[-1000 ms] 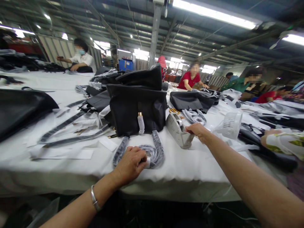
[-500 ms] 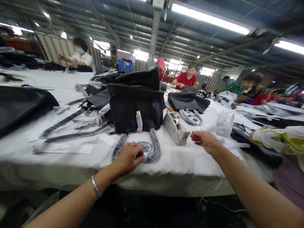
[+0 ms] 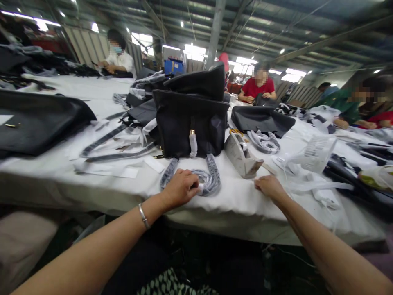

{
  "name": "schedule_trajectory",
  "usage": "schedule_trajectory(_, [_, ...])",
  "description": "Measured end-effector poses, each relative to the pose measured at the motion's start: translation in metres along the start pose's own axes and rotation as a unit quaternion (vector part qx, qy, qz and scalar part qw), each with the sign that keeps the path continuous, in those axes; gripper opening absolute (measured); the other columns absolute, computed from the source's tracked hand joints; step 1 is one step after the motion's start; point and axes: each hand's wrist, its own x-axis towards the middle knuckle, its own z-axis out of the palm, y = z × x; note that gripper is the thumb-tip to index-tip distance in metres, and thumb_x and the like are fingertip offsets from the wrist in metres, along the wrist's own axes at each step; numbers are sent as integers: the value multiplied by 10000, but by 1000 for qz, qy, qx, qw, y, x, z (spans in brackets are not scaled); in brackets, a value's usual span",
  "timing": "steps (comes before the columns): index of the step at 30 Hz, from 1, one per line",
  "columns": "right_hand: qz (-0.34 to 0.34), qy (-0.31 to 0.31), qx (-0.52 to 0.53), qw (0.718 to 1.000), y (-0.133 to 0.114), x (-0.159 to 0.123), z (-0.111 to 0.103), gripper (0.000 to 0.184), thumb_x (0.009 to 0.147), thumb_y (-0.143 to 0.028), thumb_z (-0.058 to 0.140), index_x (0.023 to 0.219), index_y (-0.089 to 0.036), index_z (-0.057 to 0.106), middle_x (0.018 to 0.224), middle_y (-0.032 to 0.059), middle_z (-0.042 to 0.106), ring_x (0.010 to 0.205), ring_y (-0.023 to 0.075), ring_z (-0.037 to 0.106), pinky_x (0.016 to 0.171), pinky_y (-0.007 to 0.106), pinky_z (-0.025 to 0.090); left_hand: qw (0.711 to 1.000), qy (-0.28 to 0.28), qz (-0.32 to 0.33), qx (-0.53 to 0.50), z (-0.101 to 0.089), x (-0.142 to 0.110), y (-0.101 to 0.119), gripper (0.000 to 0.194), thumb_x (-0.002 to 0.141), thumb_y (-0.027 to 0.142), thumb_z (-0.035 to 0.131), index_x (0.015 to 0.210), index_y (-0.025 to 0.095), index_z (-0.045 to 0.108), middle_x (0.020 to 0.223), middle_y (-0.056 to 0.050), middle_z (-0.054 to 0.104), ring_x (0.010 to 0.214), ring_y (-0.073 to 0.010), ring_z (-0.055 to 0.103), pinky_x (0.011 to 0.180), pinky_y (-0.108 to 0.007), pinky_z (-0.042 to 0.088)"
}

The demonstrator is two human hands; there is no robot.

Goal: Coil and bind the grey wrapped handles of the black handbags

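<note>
A black handbag [image 3: 192,123] stands on the white-covered table [image 3: 233,205], its wrapped handle [image 3: 211,176] lying looped in front of it. My left hand [image 3: 181,188] rests closed on that handle, pressing a small white wrap piece [image 3: 200,188] under the fingers. My right hand [image 3: 270,186] lies on the cloth just right of a grey tape dispenser [image 3: 242,157]. Its fingers are curled in a pinch, and what they hold is too thin to make out.
Another black bag [image 3: 39,123] lies at the left and one [image 3: 260,119] behind the dispenser. Wrapped straps [image 3: 116,155], paper slips, orange-handled scissors [image 3: 235,132] and a small white fan [image 3: 316,153] are scattered around. Several people work at the far side.
My right hand left the tape dispenser, drew back towards me and came down onto the cloth. My left hand stayed on the handle. The view shifted down and right.
</note>
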Motion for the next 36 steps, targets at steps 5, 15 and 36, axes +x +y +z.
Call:
schedule_trajectory(5, [-30,24,236,971,-73,-72,16,321,830,-453,554,880,-175,706,907,80,712,834,195,636,691,299,505,1000,4,10,-8,-1,1,-1,111,826,258,657,798,184,579,818,-17,615,866,-189,552,809,-326,365])
schedule_trajectory(15, [196,-187,475,837,-158,-121,85,296,786,-384,643,839,-93,661,561,12,616,387,34,454,325,112,246,1000,18,10,-8,-2,-1,-1,93,823,236,635,802,183,562,777,-24,607,786,-193,548,739,-310,388])
schedule_trajectory(36, [308,-237,404,828,-167,-107,79,225,907,-228,518,755,-100,624,450,-20,556,304,24,384,292,115,172,997,-17,60,-34,-2,0,-7,115,868,202,582,900,221,691,839,-26,691,895,-227,597,786,-364,401])
